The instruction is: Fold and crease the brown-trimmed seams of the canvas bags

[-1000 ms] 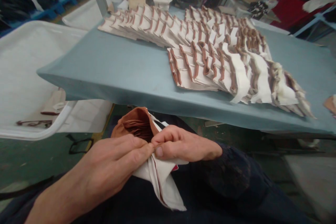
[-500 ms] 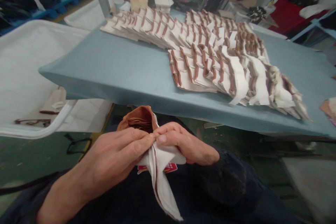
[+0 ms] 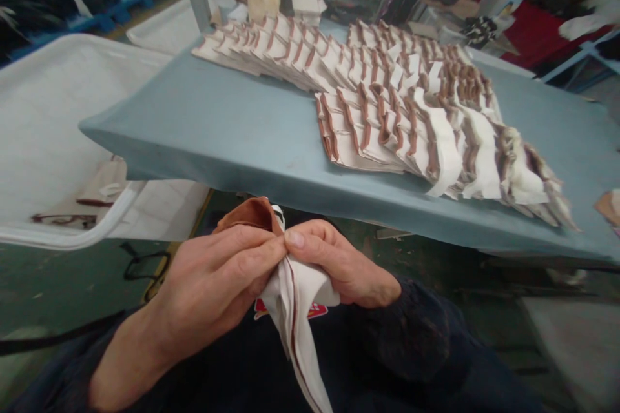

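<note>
No text can be read. A red badge [image 3: 316, 311] with white marks and a pale edge sits on the dark clothing [image 3: 232, 364]; the cloth [image 3: 301, 290] hangs across its middle, and the marks are too small to make out.

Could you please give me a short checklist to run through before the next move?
1. Left hand holding the cloth piece: ok.
2. Right hand holding it too, close beside the left: ok.
3. Brown lining fully in view: not ok, the left hand covers part.
4. Loose white end hanging away from the table: ok.
5. Stitching sound under the grip: cannot tell, the hands hide it.
</note>
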A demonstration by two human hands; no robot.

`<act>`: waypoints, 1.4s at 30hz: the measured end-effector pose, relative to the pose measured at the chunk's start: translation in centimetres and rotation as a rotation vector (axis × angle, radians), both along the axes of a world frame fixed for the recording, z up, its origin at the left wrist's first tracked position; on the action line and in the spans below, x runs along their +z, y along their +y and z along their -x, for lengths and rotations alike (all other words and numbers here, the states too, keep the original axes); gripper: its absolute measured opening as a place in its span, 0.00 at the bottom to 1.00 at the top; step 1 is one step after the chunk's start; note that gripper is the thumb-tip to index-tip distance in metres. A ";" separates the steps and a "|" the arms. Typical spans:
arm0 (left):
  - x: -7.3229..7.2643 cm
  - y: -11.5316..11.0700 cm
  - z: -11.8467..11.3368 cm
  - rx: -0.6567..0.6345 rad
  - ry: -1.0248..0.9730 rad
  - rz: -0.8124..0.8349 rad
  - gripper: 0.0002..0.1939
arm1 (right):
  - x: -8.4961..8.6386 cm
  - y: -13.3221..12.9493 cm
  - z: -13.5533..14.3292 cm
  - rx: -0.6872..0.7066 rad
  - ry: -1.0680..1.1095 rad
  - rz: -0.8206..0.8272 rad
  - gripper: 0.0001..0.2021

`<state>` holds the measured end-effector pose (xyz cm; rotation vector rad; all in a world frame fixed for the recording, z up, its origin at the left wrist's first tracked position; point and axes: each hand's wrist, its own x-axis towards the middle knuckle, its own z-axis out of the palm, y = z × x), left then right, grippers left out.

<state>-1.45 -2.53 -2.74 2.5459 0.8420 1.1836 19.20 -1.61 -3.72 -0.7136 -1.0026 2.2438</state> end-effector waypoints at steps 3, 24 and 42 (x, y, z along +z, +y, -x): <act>-0.1 -0.1 -0.1 -0.003 -0.003 -0.011 0.11 | 0.0 -0.2 0.0 -0.011 0.019 0.006 0.28; -2.2 -0.1 -1.0 0.015 -0.146 0.234 0.11 | -1.0 0.7 -0.5 -0.022 -0.037 -0.108 0.33; -1.8 0.1 0.6 0.035 -0.058 0.211 0.10 | -0.3 1.6 -0.3 0.040 -0.035 -0.180 0.30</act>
